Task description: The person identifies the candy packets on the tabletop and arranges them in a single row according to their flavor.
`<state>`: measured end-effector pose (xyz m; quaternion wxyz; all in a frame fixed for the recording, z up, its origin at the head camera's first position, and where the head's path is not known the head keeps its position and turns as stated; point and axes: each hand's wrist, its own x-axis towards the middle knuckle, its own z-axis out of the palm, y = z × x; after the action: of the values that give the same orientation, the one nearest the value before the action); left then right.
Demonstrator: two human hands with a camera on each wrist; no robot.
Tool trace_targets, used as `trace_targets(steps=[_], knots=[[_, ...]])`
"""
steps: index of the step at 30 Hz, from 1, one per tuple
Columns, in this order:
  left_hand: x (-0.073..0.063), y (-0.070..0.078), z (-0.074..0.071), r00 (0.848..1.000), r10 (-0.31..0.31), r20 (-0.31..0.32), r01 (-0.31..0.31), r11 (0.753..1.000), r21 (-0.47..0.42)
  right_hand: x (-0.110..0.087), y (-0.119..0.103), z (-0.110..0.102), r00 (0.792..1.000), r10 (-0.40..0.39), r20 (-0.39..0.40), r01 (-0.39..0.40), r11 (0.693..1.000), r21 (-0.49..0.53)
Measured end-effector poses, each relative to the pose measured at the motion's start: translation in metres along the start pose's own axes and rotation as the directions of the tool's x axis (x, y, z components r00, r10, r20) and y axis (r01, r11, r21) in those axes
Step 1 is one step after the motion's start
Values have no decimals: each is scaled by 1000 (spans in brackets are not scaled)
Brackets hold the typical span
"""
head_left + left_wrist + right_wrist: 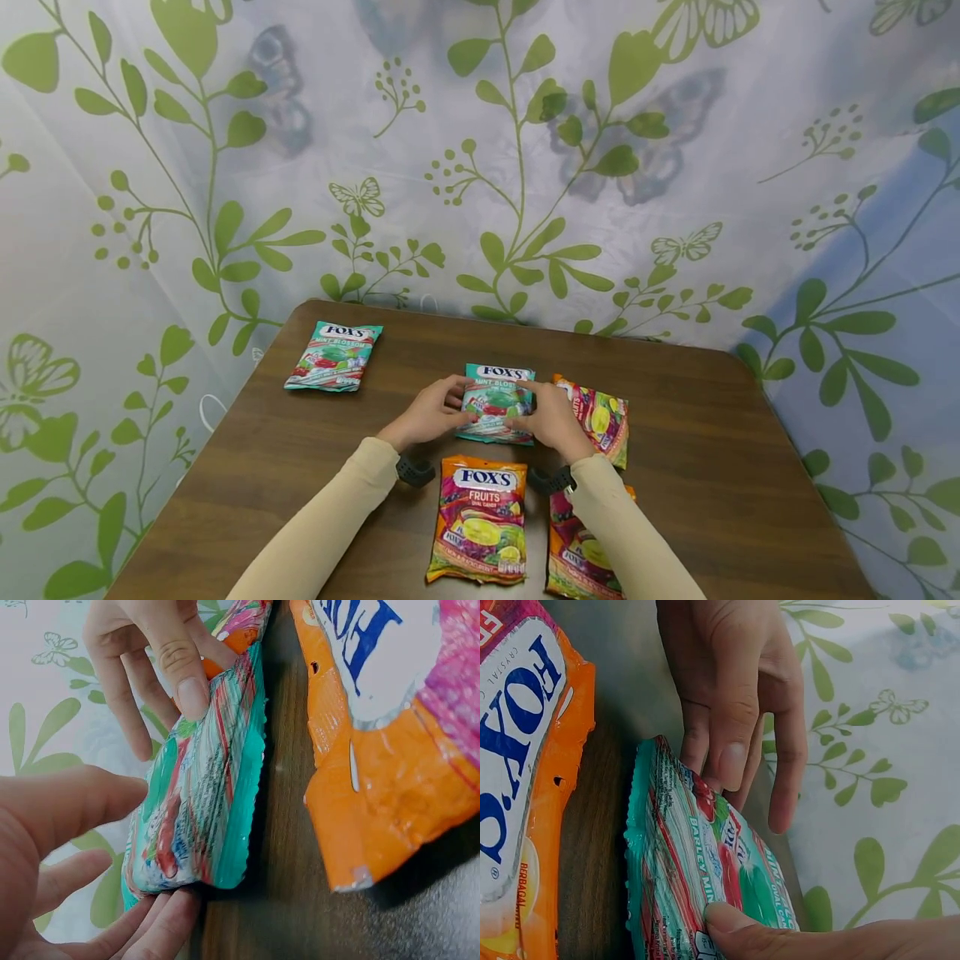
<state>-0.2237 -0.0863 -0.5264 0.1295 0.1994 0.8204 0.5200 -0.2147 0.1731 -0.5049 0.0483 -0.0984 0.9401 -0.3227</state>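
Note:
A teal bag of mint candy [497,408] is on the brown table between both hands. My left hand [433,412] is at its left side; in the left wrist view, the fingertips [161,922] meet the bag's edge while the thumb looks spread away from it. On the opposite side, my right hand [557,421] holds the bag, its thumb [731,919] pressed on the printed front. The right hand's other fingers are partly hidden in the right wrist view. Just in front of the hands lies an orange bag of fruit candy [480,525].
Another teal mint bag [335,358] lies at the table's far left. Two more fruit candy bags are on the right, one [600,421] beside my right hand, the other [581,550] partly under my right forearm. A leaf-patterned curtain [480,167] hangs behind the table [697,467].

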Motion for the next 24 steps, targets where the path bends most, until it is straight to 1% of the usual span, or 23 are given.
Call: trace_targets(steps=[5, 14, 24], knots=[[2, -1, 4, 1000, -20, -10, 20, 1000, 6, 1, 3, 0, 1000, 6, 10, -6, 1000, 3], [3, -3, 11, 999, -29, -40, 30, 999, 38, 1, 5, 1, 999, 43, 16, -44, 998, 36], [4, -3, 14, 998, -19, -52, 20, 1000, 24, -1, 4, 1, 999, 31, -12, -30, 998, 61]])
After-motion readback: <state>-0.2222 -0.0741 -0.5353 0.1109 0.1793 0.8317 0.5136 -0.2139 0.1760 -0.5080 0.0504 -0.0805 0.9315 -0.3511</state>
